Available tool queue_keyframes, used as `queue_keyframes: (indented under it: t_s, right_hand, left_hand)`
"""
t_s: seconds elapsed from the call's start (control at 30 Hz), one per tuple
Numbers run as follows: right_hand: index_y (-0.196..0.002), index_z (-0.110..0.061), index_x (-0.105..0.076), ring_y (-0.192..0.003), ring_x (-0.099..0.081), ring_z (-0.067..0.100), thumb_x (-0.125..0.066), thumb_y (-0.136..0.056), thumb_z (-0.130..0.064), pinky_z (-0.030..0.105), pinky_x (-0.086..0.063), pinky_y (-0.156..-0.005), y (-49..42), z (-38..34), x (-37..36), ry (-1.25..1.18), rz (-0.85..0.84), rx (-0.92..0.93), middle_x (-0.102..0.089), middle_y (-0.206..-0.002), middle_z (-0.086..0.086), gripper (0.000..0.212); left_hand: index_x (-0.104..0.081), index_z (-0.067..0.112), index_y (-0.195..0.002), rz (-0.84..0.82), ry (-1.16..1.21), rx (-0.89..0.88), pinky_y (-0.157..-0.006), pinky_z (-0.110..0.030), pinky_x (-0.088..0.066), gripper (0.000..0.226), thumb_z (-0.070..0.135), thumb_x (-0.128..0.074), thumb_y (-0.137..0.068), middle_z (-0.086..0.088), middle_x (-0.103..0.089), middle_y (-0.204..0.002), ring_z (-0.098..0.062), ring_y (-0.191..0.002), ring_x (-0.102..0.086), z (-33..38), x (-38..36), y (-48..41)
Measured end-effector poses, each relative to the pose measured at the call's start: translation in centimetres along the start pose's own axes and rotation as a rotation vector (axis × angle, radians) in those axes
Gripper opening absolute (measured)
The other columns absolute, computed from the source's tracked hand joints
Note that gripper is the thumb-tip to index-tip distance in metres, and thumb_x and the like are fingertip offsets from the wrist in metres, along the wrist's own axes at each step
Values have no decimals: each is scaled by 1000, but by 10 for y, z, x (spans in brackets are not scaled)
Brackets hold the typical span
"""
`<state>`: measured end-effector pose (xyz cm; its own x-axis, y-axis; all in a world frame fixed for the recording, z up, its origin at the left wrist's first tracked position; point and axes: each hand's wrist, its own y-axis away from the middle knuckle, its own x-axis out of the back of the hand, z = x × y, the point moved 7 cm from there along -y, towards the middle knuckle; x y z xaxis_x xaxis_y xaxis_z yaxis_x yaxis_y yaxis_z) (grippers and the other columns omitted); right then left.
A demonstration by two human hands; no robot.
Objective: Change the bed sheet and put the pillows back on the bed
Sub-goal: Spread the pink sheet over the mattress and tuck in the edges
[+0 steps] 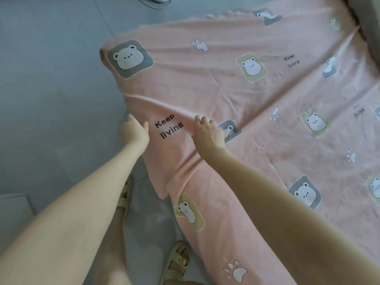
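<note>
Sheet (226, 89), pinched at its edge by left hand (135, 130) and right hand (208, 133), risks dragging onto floor (51, 89) under uneven pull.

Under you lies a floor (51, 89) of large pale grey tiles, with thin seams running slantwise across it. At the top edge you see a white round base (159, 0), cut off by the frame. A paler raised slab (14, 206) sits at lower left. A grey-brown padded edge (368, 27) crosses the top right corner. The light is soft and even.
</note>
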<state>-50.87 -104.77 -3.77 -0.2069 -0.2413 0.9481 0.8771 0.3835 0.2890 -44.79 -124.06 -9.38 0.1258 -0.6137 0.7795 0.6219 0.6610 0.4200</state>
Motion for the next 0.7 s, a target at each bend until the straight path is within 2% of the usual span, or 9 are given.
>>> queue_keyframes:
  t_s: [0.1,0.17,0.23,0.3,0.37,0.43,0.53,0.6,0.7]
  right_hand:
    - [-133,-6,-37,-109,-54,26,-42,-93,-3,30,-41,-73,-42,-15,-1,52,-71,-20,-52,-123,8,40]
    - [-117,-9,-52,-102,-60,26,-43,-90,2,30,-41,-70,-63,-26,-2,100,-153,16,-60,-114,5,31]
    - [-95,-12,-58,-90,-61,26,-46,-85,6,24,-34,-56,-73,-37,3,165,-226,87,-65,-104,3,24]
    - [-69,-12,-44,-76,-54,25,-48,-81,7,24,-21,-46,-81,-38,8,160,-271,90,-66,-97,6,23]
    - [-62,-14,-31,-67,-49,24,-49,-77,9,27,-21,-46,-87,-34,13,112,-235,85,-66,-88,10,33]
    - [-58,-18,-24,-50,-44,22,-61,-63,15,27,-26,-44,-93,-37,28,4,-75,150,-58,-61,11,50]
    - [-57,-18,-22,-36,-22,17,-75,-31,19,17,-12,-37,-104,-48,58,-127,151,194,-28,-39,2,69]
    - [-52,-18,-31,-29,-31,21,-78,-29,17,17,-20,-36,-117,-61,60,-98,139,185,-39,-37,4,63]
    - [-75,-4,-59,-63,-62,31,-66,-73,6,27,-29,-50,-134,-68,36,-1,-37,123,-66,-73,11,13]
  left_hand:
    - [-28,12,-145,4,-106,-187,-91,-45,-41,57,21,-53,-95,-23,-52,-124,-40,-114,-50,13,14,-42]
    - [-38,16,-141,2,-304,-453,-83,-44,-41,52,12,-55,-92,-22,-51,-117,-38,-108,-47,27,19,-62]
    - [-61,7,-111,66,-401,-698,-66,-40,-41,33,-3,-62,-80,-21,-54,-95,-36,-90,-52,39,29,-72]
    - [-62,4,-73,65,-573,-920,-56,-33,-39,23,-12,-66,-57,-16,-51,-72,-31,-67,-53,50,31,-76]
    - [-57,7,-61,51,-682,-1145,-54,-30,-38,19,-10,-60,-53,-11,-50,-66,-27,-60,-51,59,31,-74]
    - [-56,9,-59,14,-710,-1308,-57,-31,-37,23,-7,-39,-62,-7,-52,-66,-26,-60,-51,63,34,-71]
    - [-57,7,-63,50,-677,-1346,-62,-34,-26,29,-3,-31,-61,-8,-55,-68,-27,-62,-52,66,60,-84]
    - [-55,6,-61,85,-611,-1315,-61,-34,-20,25,-1,-32,-57,-9,-53,-66,-28,-62,-52,70,77,-103]
    - [-52,4,-58,104,-568,-1217,-62,-34,-24,22,-3,-31,-55,-10,-50,-63,-29,-60,-51,73,81,-127]
